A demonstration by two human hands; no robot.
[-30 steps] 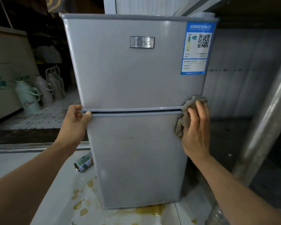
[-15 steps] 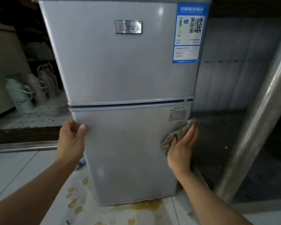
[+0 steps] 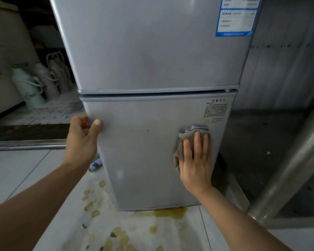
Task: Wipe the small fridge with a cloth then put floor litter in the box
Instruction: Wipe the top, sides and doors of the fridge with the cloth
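A grey two-door fridge [image 3: 152, 60] fills the frame, standing on a pale tiled floor [image 3: 25, 169]; its top is cut off by the upper edge of the view, and only the lower part of the blue-bordered label [image 3: 237, 19] at the upper door's right corner shows, its print too blurred to read. A slanting metal pole [image 3: 288, 169] crosses the right side, its foot meeting the floor near the fridge's lower right corner. Yellowish stains [image 3: 170, 213] spread over the floor along the fridge's bottom edge and toward the viewer. To the left, behind the fridge, pale flasks [image 3: 28, 87] stand in shadow, their shapes hard to make out. The left hand [image 3: 82, 140] grips the left edge of the lower door just under the gap between the doors, thumb on the front, fingers curled round the side and mostly hidden. The right hand [image 3: 196, 162] lies flat, fingers straight and together, pressing a grey cloth [image 3: 188, 132] against the right side of the lower door, below a small printed notice [image 3: 216, 109] whose text is illegible. Most of the cloth is covered by the hand. A patterned can [image 3: 95, 164] lies on the floor by the fridge's left edge, largely hidden behind the left wrist.
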